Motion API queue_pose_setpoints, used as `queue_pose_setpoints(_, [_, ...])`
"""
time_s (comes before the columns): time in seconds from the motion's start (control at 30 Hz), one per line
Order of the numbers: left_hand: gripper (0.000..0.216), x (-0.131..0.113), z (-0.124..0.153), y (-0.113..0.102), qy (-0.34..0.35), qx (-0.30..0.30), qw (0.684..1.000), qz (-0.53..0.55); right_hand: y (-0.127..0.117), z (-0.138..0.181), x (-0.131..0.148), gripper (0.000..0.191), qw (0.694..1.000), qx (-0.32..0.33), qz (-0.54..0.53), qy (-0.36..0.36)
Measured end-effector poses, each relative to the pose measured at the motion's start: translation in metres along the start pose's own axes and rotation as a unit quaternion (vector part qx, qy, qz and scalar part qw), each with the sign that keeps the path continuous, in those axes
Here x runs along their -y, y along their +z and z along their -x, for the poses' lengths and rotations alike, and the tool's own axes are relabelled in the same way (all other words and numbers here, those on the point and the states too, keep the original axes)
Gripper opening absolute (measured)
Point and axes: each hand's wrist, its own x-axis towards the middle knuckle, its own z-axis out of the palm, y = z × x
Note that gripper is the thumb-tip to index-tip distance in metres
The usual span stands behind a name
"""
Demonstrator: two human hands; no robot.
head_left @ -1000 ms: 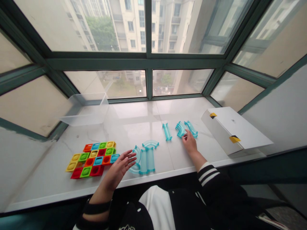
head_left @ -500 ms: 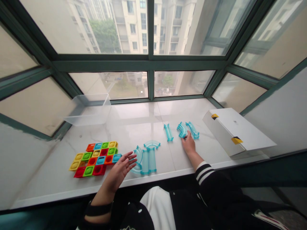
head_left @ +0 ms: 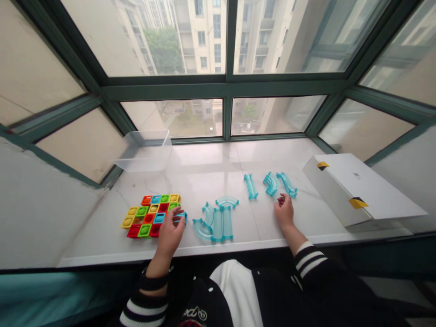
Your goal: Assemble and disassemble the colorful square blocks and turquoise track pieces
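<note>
My left hand is over the right end of a group of coloured square blocks, its fingers half bent and apart. Past its fingertips shows the end blue block; whether they touch it is hard to see. My right hand is loosely curled on the right, with nothing visible in it. Just beyond it lie a clear blue curved track piece and a wavy track piece. A straight track piece is left of these. Between my hands are several flat blue track pieces, straight and curved.
A clear plastic bin stands at the back left of the white sill. On the right is a white box with yellow and black tabs. Green window frames bound the back and sides.
My right hand has drawn back from the curved track piece, which stays on the sill. My left hand has moved left from the flat track pieces to the blocks. The view has shifted slightly.
</note>
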Motion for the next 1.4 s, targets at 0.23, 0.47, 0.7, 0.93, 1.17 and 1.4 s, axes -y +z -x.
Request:
queue_pose_setpoints(0.23, [0.041, 0.004, 0.011, 0.014, 0.006, 0.161, 0.972, -0.169, -0.01, 0.036, 0.028, 0.028, 0.995, 0.074, -0.07, 0.005])
queue_pose_setpoints(0.47, [0.045, 0.007, 0.014, 0.023, -0.024, 0.223, 0.954, -0.196, 0.01, 0.074, 0.085, 0.021, 0.94, 0.294, -0.105, -0.135])
queue_pose_setpoints(0.7, [0.051, 0.018, 0.016, 0.033, -0.016, 0.201, 0.964, -0.172, 0.033, 0.093, 0.113, 0.027, 0.911, 0.353, -0.098, -0.187])
queue_pose_setpoints(0.93, [0.041, 0.015, 0.014, 0.037, 0.061, 0.125, 0.979, -0.147, 0.033, 0.098, 0.11, 0.035, 0.916, 0.341, -0.092, -0.189])
queue_pose_setpoints(1.17, [0.044, -0.002, 0.017, 0.065, 0.205, 0.156, 0.959, -0.121, 0.04, 0.094, 0.121, 0.039, 0.916, 0.336, -0.09, -0.198])
queue_pose_setpoints(1.4, [0.084, -0.003, 0.024, 0.085, 0.204, 0.275, 0.917, -0.204, 0.063, 0.082, 0.128, 0.059, 0.926, 0.309, 0.033, -0.215])
